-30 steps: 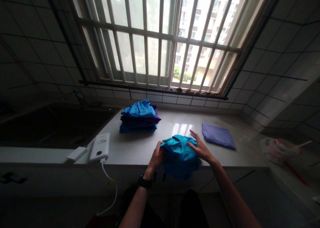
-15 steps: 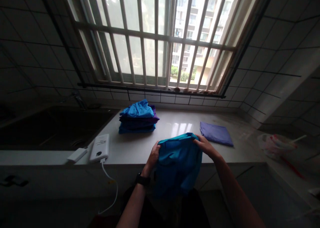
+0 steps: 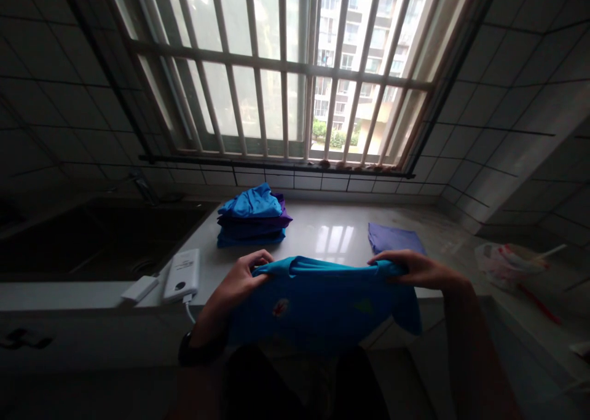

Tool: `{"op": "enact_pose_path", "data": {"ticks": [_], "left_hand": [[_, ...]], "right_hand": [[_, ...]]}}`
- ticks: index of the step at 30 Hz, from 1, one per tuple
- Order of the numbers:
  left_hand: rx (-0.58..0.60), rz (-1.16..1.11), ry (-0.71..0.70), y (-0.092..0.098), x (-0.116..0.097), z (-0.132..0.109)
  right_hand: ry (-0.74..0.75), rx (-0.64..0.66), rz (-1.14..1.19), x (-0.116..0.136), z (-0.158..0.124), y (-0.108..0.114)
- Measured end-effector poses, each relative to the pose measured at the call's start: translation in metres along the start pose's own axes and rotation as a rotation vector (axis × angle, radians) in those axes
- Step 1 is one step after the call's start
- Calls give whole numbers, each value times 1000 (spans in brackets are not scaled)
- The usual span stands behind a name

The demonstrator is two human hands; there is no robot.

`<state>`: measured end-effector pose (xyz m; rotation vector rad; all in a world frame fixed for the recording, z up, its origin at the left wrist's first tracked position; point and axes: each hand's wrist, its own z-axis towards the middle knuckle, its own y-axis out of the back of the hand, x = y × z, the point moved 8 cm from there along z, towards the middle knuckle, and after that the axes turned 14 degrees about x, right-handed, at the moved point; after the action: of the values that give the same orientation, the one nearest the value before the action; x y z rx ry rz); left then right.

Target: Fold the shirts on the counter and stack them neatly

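Observation:
A blue T-shirt (image 3: 318,303) hangs spread between my two hands, in front of the counter's edge. Its collar runs along the top, and a small round emblem and a green patch show on the cloth. My left hand (image 3: 244,278) pinches the shoulder on the left side of the collar. On the other shoulder, my right hand (image 3: 410,269) is closed with the fingers over the fabric. The lower part of the shirt fades into shadow. Beyond it, a stack of folded blue and purple clothes (image 3: 251,217) rests on the counter, and a folded purple cloth (image 3: 394,238) lies to the right.
The white countertop (image 3: 318,217) runs beneath a barred window (image 3: 286,69). On the left are a dark sink (image 3: 92,241), a white power bank (image 3: 182,275) with a cable, and a small white box (image 3: 139,289). A plastic bag (image 3: 507,263) sits at the right.
My hands have moved apart, stretching the blue T-shirt wide along its shoulders. Before, it hung narrower and bunched between them. The emblem and green patch now show.

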<state>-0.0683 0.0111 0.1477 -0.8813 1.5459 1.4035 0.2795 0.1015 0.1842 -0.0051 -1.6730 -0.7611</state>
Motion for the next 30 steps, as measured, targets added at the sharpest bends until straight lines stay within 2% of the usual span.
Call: {"op": "enact_pose_path", "data": {"ticks": [2,3,4,5,7,8,9,10,11,12,14,16,17,18,20,23,25,27,28,30], "left_hand": [[-76,68,-26,13,-5,5],[-128,118,-26,21,-5,9],[-191,175,-15,29,-4,15],[-269,240,-3,37,-2,21],[-469,385,-7,49,1,34],[-563,462,-25,51,2,40],[-629,543,-44,48,4,47],[-655,629,-54,41,7,54],[-642,719,-47,30,12,61],[-598,809,-23,16,19,67],[-445,962,68,-14,38,74],[-299,1031,196,-40,63,69],[-251,1038,263,-48,76,62],[-222,1038,319,-54,88,55],[-203,1042,370,-58,106,44],[-133,1044,303,-57,122,42],[-55,1020,248,-55,127,48],[23,998,226,-54,130,57],[59,992,221,-54,130,61],[127,980,206,-54,128,69]], "right_hand": [[-21,14,-26,-6,5,7],[-55,-43,-60,-13,8,16],[-105,-162,-121,-22,11,30],[-161,-344,-209,-29,10,46],[-253,-800,-434,-36,1,67],[-281,-989,-535,-36,-3,65],[-292,-1097,-607,-38,-1,55],[-291,-1102,-655,-43,8,39],[-291,-1012,-679,-51,23,18],[-269,-846,-691,-60,42,-8],[-276,-433,-732,-84,77,-67],[-429,-252,-751,-112,87,-101],[-513,-219,-753,-123,86,-106],[-594,-215,-749,-132,83,-105],[-743,-240,-731,-145,70,-88],[-1017,-326,-672,-159,39,-45],[-1161,-408,-662,-159,21,-22],[-1119,-464,-725,-149,26,-16],[-1012,-453,-769,-142,39,-21],[-740,-348,-813,-129,74,-48]]}}
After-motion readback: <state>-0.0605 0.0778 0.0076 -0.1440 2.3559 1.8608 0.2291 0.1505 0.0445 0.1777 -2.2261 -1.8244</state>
